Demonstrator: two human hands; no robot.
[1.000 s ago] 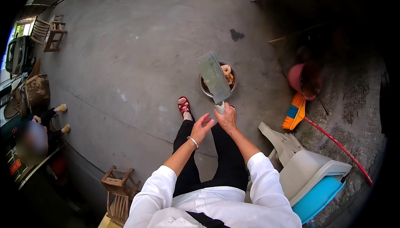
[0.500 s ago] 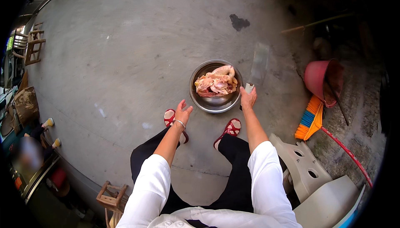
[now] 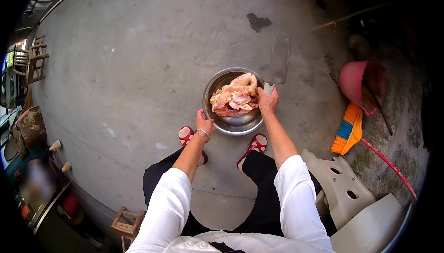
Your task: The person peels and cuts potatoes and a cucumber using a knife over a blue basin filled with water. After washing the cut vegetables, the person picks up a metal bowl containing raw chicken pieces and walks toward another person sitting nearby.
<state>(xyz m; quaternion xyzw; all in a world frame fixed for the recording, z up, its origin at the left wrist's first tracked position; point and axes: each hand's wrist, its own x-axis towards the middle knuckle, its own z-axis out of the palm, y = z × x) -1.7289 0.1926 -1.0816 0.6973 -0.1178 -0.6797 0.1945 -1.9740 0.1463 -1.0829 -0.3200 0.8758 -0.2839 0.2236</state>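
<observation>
A round metal basin (image 3: 238, 128) holds pieces of raw, pale-skinned chicken (image 3: 236, 97). My left hand (image 3: 205, 123), with a bracelet on its wrist, is closed on the basin's near left rim. At the opposite side my right hand (image 3: 268, 100) grips the pale handle of a cleaver and also meets the basin's right rim. The cleaver's wide grey blade (image 3: 280, 59) points away from me, beyond the basin's right side. Part of the handle is hidden in my palm.
Grey concrete floor (image 3: 138, 68) spreads around my red sandals (image 3: 186, 134). To the right are a red bucket (image 3: 354, 82), an orange and blue broom (image 3: 346, 130) and beige plastic stools (image 3: 340, 179). Wooden stools (image 3: 127, 223) stand at left, where another person (image 3: 39, 181) sits.
My left hand has moved forward from open air and closed on the basin's rim. My right hand, still with the cleaver, has come to the rim. The basin looks larger and nearer.
</observation>
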